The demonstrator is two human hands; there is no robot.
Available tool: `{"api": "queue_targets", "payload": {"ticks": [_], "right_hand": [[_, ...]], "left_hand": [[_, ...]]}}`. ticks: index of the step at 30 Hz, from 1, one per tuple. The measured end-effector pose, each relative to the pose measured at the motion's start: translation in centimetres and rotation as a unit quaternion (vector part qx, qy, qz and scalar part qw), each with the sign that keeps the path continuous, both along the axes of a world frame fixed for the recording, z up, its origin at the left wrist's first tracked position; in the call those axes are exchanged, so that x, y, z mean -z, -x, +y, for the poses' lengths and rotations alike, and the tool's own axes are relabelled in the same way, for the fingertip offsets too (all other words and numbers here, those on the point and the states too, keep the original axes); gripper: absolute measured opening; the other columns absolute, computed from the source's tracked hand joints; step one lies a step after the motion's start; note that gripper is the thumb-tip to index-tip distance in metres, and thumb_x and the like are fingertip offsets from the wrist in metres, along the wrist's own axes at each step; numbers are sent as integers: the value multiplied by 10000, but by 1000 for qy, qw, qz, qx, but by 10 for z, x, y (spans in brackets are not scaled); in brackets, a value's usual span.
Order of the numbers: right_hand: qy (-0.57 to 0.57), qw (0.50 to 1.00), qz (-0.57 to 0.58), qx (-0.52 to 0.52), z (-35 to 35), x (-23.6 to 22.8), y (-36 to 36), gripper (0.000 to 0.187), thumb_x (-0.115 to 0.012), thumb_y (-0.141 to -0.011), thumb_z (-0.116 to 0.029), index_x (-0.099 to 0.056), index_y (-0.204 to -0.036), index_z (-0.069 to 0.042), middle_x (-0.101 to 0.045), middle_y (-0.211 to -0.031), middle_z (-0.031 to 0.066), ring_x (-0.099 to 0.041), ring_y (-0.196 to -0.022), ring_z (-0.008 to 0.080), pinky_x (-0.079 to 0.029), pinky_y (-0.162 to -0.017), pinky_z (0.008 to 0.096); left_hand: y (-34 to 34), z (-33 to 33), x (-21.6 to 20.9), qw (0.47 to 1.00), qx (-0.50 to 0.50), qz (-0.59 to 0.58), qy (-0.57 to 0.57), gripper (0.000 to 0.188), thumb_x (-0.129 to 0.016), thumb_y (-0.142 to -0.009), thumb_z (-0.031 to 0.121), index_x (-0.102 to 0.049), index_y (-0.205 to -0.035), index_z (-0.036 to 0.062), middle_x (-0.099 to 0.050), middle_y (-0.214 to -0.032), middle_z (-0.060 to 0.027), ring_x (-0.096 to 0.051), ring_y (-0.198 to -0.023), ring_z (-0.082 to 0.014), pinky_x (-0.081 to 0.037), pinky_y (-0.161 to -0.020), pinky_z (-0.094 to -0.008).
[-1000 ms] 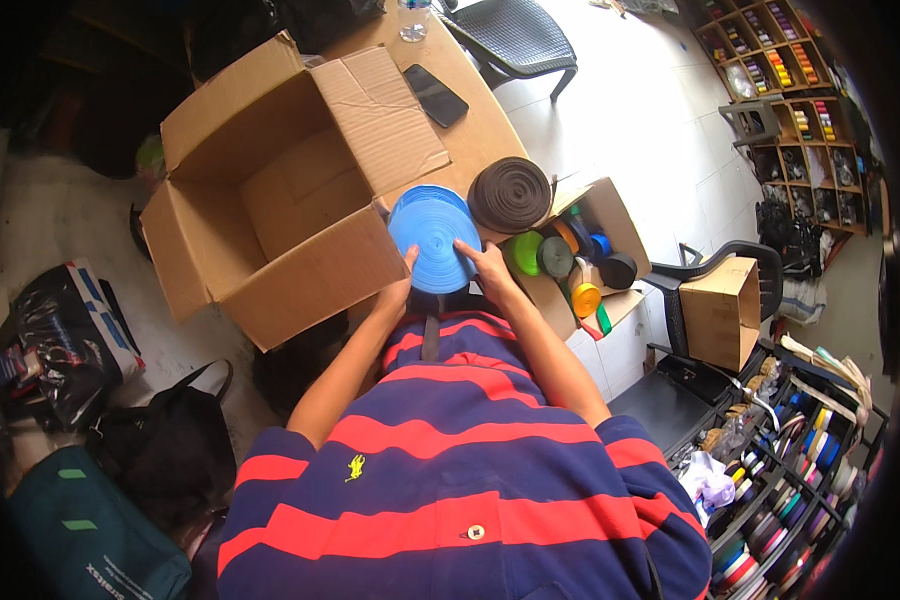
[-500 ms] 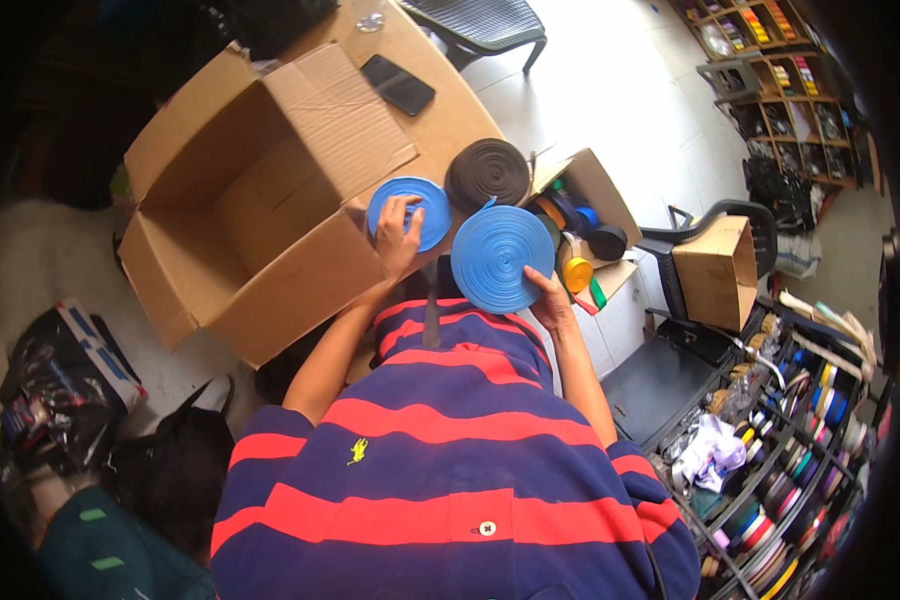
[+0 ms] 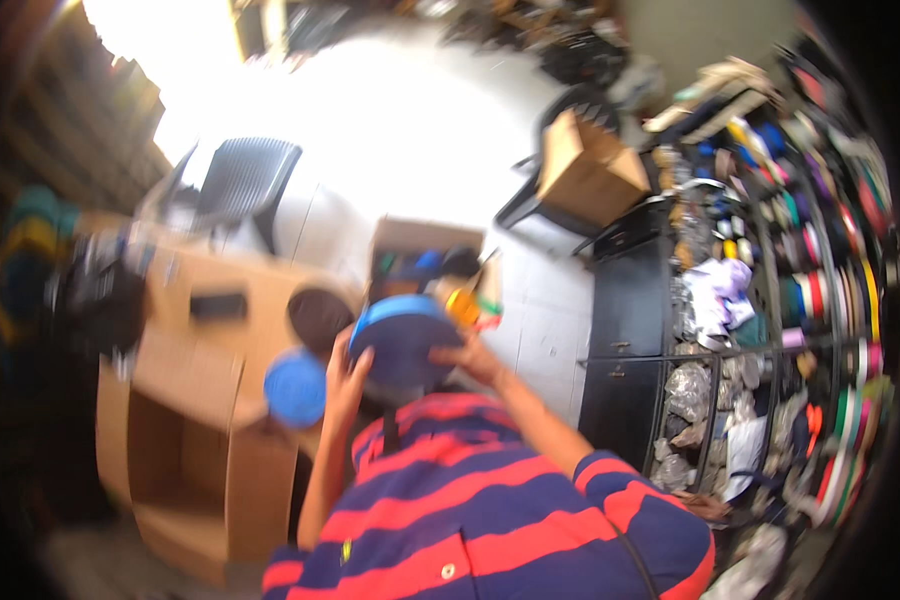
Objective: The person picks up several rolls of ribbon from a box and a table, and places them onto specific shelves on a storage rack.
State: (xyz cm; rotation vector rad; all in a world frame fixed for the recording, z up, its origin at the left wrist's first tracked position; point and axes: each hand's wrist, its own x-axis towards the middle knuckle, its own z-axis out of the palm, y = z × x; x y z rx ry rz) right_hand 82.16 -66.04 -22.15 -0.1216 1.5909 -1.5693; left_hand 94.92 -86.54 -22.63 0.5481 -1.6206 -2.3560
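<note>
A large blue roll of webbing tape (image 3: 407, 345) is tilted in front of my chest, its near face in shadow. My left hand (image 3: 348, 372) grips its left edge. At its right edge my right hand (image 3: 468, 358) also has hold of it, fingers partly blurred. A second blue roll (image 3: 295, 387) lies on the table left of my left hand. Just beyond it sits a dark brown roll (image 3: 320, 318).
An open cardboard box (image 3: 185, 450) stands at the left, a phone (image 3: 218, 306) behind it. A smaller carton (image 3: 425, 235) with several rolls is beyond my hands. Farther off are a chair (image 3: 245, 185) and a carton (image 3: 585, 165); a crowded rack (image 3: 770, 350) stands right.
My left hand has left the blue roll on the table and gripped the one in my right hand, which is now tilted. The view has swung to the right.
</note>
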Motion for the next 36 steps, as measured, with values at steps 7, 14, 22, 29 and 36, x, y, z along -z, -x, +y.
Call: {"api": "queue_targets", "payload": {"ticks": [7, 14, 22, 29, 36], "right_hand": [[162, 982, 33, 92, 92, -60, 20, 467, -728, -774, -92, -562, -1198, 12, -625, -1101, 80, -579, -1022, 172, -457, -912, 314], [171, 948, 18, 267, 242, -50, 38, 393, -702, -784, -61, -579, -1146, 33, -634, -1046, 92, -591, -972, 165, -467, -868, 301], [158, 920, 51, 355, 377, -37, 52, 386, -720, -761, -51, -589, -1117, 22, -637, -1016, 74, -590, -951, 165, -459, -853, 289], [140, 879, 19, 455, 438, -20, 65, 399, -753, -738, -85, -601, -1088, 31, -643, -988, 76, -594, -917, 164, -454, -846, 299], [96, 881, 31, 461, 460, -24, 134, 389, -766, -735, -133, -607, -1047, 36, -638, -973, 91, -604, -907, 194, -460, -837, 311]], "left_hand": [[96, 47, -124, 942, 31, 157, 295, 288, -614, -825, -21, -576, -1111, -16, -637, -1035, -116, -599, -973, -157, -485, -838, -287], [225, 165, -352, 673, 185, 687, 202, 577, -621, -850, 380, -432, -1235, -7, -502, -1152, -271, -558, -989, -355, -501, -792, -475], [304, 331, -463, 525, 384, 753, 96, 567, -557, -879, 399, -421, -1265, 6, -469, -1206, -246, -525, -1021, -325, -476, -807, -466], [363, 399, -467, 531, 391, 747, 81, 580, -575, -872, 416, -448, -1257, 1, -492, -1186, -226, -540, -1003, -292, -478, -791, -434], [457, 418, -438, 584, 364, 721, 79, 593, -594, -866, 433, -474, -1249, -3, -514, -1166, -207, -554, -984, -259, -481, -775, -402]]}}
